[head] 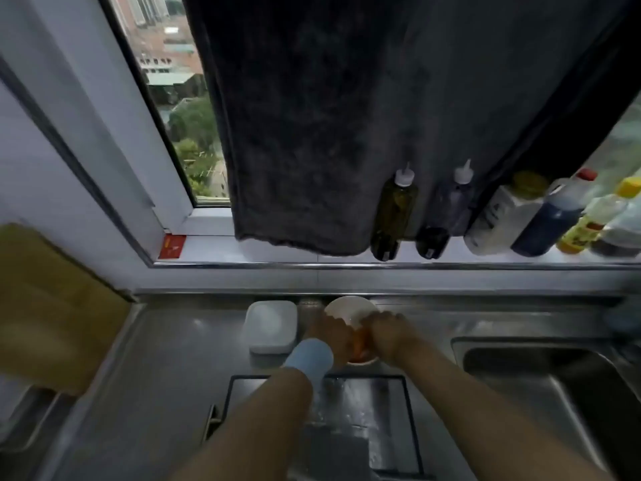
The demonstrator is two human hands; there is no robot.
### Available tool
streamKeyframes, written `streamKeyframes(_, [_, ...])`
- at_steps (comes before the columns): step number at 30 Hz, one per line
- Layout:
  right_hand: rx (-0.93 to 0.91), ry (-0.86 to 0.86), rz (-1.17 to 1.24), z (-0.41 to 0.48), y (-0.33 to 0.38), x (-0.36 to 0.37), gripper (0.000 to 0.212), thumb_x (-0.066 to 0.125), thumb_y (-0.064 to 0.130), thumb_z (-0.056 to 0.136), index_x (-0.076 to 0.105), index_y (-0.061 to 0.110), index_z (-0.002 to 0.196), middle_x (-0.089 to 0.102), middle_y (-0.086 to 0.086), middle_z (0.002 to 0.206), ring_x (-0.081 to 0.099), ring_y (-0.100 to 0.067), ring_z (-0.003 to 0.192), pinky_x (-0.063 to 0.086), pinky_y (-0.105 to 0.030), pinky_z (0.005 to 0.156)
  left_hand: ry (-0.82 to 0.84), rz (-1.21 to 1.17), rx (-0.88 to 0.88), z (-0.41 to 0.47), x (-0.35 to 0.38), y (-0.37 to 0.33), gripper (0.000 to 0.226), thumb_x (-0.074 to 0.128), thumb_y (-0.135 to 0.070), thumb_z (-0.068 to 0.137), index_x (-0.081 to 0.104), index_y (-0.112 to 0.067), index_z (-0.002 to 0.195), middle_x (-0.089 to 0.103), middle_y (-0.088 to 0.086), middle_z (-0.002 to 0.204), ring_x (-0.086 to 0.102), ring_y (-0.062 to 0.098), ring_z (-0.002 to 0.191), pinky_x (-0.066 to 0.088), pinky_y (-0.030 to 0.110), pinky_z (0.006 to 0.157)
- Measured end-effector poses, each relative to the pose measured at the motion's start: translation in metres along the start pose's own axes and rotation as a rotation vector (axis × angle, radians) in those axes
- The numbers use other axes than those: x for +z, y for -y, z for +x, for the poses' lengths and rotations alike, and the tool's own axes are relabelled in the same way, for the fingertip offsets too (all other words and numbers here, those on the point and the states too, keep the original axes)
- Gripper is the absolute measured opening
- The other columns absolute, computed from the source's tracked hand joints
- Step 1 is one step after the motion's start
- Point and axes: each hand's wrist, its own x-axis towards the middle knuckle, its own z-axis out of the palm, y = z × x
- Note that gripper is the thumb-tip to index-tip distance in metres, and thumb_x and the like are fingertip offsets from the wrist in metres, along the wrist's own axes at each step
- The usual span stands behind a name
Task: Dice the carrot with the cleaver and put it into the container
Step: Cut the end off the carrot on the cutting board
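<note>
A white bowl (347,303) stands at the back of the steel counter. Both my hands are over it, side by side. My left hand (329,333), with a light blue band on its wrist, and my right hand (388,335) cup orange carrot pieces (360,347) between them, just above the bowl's near side. The fingers point down and hide most of the carrot. In front of the bowl lies a dark-rimmed steel cutting board (263,404). A pale flat shape (388,432) on its right part may be the cleaver, but it is too blurred to tell.
A white lidded box (272,324) sits just left of the bowl. The sink (555,383) is on the right. Several bottles (393,216) line the window sill under a hanging dark towel (312,151). A wooden board (52,307) leans at the left.
</note>
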Motion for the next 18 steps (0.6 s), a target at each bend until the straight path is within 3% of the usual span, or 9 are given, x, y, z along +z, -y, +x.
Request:
streamKeyframes(3, [-0.045, 0.071, 0.044, 0.024, -0.009, 0.014, 0.044, 0.043, 0.026, 0.104, 0.042, 0.014, 0.146, 0.041, -0.012, 0.153, 0.04, -0.029, 0.137, 0.035, -0.018, 0.105, 0.073, -0.094, -0.013, 0.016, 0.011, 0.0, 0.042, 0.045, -0.047, 0.094, 0.067, -0.015, 0.11, 0.063, 0.01, 0.115, 0.055, 0.029, 0.108, 0.04, 0.035, 0.101])
streamKeyframes(7, [-0.1, 0.086, -0.144, 0.048, -0.019, 0.031, 0.056, 0.048, 0.036, 0.099, 0.033, 0.023, 0.151, 0.033, -0.006, 0.158, 0.026, -0.029, 0.145, 0.018, -0.04, 0.117, 0.042, -0.132, 0.008, 0.033, 0.027, 0.013, 0.034, 0.056, -0.043, 0.089, 0.065, -0.021, 0.113, 0.064, 0.005, 0.112, 0.057, 0.026, 0.105, 0.044, 0.035, 0.098])
streamKeyframes(14, [-0.106, 0.06, -0.228, 0.058, -0.022, 0.05, 0.047, 0.045, 0.032, 0.101, 0.046, 0.013, 0.144, 0.021, -0.015, 0.16, 0.015, -0.034, 0.148, 0.013, -0.044, 0.118, -0.105, -0.055, 0.07, 0.026, 0.035, 0.021, 0.048, 0.057, -0.042, 0.09, 0.049, -0.025, 0.134, 0.055, 0.004, 0.133, 0.046, 0.027, 0.123, 0.03, 0.036, 0.109])
streamKeyframes(18, [-0.076, 0.003, -0.052, 0.043, -0.019, 0.039, 0.038, 0.047, 0.025, 0.098, 0.052, 0.017, 0.135, 0.037, -0.01, 0.151, 0.032, -0.031, 0.139, 0.023, -0.039, 0.112, -0.118, -0.114, 0.088, 0.019, 0.032, 0.026, 0.055, 0.059, -0.042, 0.089, 0.042, -0.026, 0.138, 0.05, 0.003, 0.138, 0.044, 0.026, 0.125, 0.03, 0.038, 0.11])
